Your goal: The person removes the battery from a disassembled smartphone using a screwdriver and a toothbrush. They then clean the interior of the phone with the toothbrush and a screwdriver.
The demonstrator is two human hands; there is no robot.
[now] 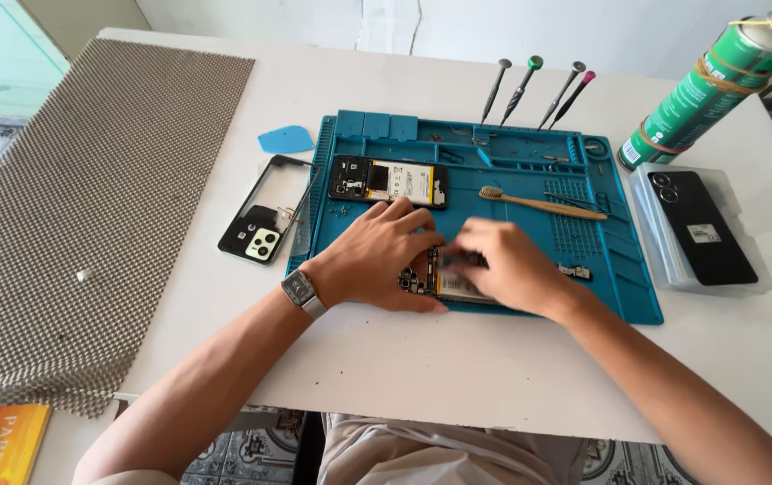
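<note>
White tabletop [458, 377] fills most of what I can see from here, with a brown mesh mat [89, 224] draped over its left side and a blue repair mat [620, 269] set in the middle. On the near edge of that blue mat lies an opened phone [444, 278], its circuit board and battery exposed, and both hands are on it. The left hand [377, 260], a wristwatch [303, 294] on its wrist, lies over the phone's left end with fingers curled down to pin it. The right hand [507, 265] covers the right end; it is blurred, so I cannot tell whether it pinches something or only presses. I would judge the phone light, stiff and fragile with its insides bare, best held by the outer edges rather than the board. Farther back on the mat rests a second opened phone [388, 180] and a bamboo toothbrush [539, 204], and four screwdrivers [534, 90] stand along the rear rim. Left of the mat lie a phone frame with camera lenses [260, 233] and a blue plastic pick [285, 139]; to the right, a green spray can [709, 85] and a black phone on a clear sleeve [701, 224].
</note>
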